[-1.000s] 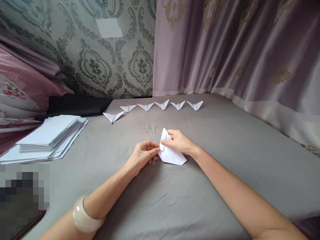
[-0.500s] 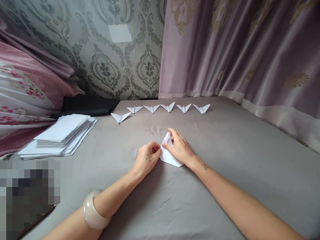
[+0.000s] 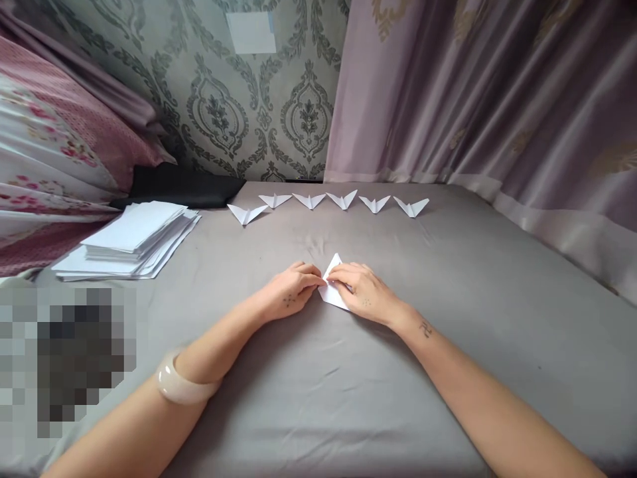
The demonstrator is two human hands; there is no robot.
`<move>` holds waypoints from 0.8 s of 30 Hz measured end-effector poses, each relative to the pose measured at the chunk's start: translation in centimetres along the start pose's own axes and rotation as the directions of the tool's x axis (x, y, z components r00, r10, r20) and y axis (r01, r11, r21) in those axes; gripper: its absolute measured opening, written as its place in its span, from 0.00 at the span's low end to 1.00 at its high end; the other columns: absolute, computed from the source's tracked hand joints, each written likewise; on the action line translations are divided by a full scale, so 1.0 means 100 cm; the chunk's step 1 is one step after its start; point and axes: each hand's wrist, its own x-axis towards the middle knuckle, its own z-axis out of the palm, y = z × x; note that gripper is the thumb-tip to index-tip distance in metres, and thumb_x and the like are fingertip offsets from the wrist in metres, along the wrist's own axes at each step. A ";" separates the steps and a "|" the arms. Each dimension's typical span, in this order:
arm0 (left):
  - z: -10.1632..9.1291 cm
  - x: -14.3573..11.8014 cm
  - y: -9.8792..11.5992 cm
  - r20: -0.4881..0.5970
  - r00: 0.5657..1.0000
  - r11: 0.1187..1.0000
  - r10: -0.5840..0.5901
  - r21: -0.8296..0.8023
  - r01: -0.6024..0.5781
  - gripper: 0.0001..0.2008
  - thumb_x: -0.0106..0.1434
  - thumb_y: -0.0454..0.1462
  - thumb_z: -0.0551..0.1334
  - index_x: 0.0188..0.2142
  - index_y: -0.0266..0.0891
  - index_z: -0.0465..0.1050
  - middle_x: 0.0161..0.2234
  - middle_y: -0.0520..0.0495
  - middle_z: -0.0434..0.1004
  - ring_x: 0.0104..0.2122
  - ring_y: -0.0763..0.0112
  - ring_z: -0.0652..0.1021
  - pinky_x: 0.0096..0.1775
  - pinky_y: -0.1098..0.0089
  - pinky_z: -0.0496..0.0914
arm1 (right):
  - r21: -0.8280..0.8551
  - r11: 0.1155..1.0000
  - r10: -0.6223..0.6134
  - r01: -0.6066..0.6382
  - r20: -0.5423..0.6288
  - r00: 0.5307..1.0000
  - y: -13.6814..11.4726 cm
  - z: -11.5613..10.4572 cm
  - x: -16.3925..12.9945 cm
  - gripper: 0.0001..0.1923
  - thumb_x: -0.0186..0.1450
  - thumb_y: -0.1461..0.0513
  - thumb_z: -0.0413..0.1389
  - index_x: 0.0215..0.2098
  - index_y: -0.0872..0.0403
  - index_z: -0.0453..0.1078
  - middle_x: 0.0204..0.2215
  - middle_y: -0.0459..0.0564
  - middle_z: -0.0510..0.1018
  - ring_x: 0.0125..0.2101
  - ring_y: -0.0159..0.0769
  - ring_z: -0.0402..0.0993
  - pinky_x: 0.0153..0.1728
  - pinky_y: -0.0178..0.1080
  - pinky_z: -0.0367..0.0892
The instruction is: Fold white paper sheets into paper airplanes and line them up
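On the grey sheet [image 3: 308, 398], a folded white paper [image 3: 332, 292] is pinched by left hand [image 3: 291, 292] and right hand [image 3: 361, 292].

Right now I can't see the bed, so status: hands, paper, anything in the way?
Left hand and right hand both pressing the folded paper flat. Six finished folds lined up beyond. Paper stack far left, clear of hands.

Grey-green damask-patterned wallpaper [image 3: 259, 113] at far wall, small white paper rectangle [image 3: 251, 32] stuck high on it. Mauve satin curtain with gold motifs [image 3: 488, 99] along right. Grey fabric-covered surface [image 3: 348, 398] fills near ground. Pink floral bedding [image 3: 54, 153] at left. Soft, even daylight.
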 end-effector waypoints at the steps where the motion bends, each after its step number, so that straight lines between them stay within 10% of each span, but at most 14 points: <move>1: -0.002 -0.001 -0.003 0.015 0.999 0.999 0.030 0.011 -0.030 0.16 0.66 0.31 0.51 0.45 0.41 0.76 0.45 0.45 0.75 0.45 0.65 0.73 0.46 0.67 0.68 | -0.011 1.000 -0.008 0.008 0.011 1.000 -0.002 -0.003 -0.004 0.12 0.67 0.64 0.49 0.43 0.49 0.74 0.46 0.48 0.77 0.44 0.37 0.71 0.49 0.43 0.62; 6: -0.007 -0.004 -0.007 0.056 0.997 0.998 0.051 0.035 -0.053 0.14 0.66 0.34 0.54 0.46 0.41 0.76 0.47 0.45 0.74 0.46 0.65 0.73 0.46 0.67 0.68 | -0.058 0.998 -0.036 0.040 0.074 0.997 -0.010 -0.011 -0.017 0.16 0.64 0.55 0.57 0.48 0.50 0.71 0.54 0.52 0.73 0.54 0.43 0.67 0.52 0.46 0.61; 15: -0.002 -0.001 0.001 0.014 0.998 0.989 0.061 0.137 -0.062 0.13 0.69 0.40 0.54 0.46 0.42 0.74 0.46 0.44 0.74 0.45 0.65 0.73 0.44 0.68 0.68 | -0.265 0.939 -0.202 0.219 0.090 0.975 -0.003 -0.012 -0.015 0.12 0.70 0.64 0.47 0.38 0.53 0.73 0.40 0.54 0.78 0.41 0.39 0.73 0.40 0.41 0.63; 24: -0.004 0.001 0.015 0.098 0.981 0.893 0.169 0.406 -0.194 0.19 0.72 0.36 0.46 0.37 0.36 0.75 0.37 0.42 0.76 0.36 0.66 0.73 0.37 0.68 0.67 | -0.304 0.943 -0.113 0.135 0.091 0.989 -0.013 -0.010 -0.018 0.12 0.70 0.59 0.48 0.45 0.53 0.71 0.38 0.53 0.75 0.39 0.39 0.69 0.38 0.40 0.63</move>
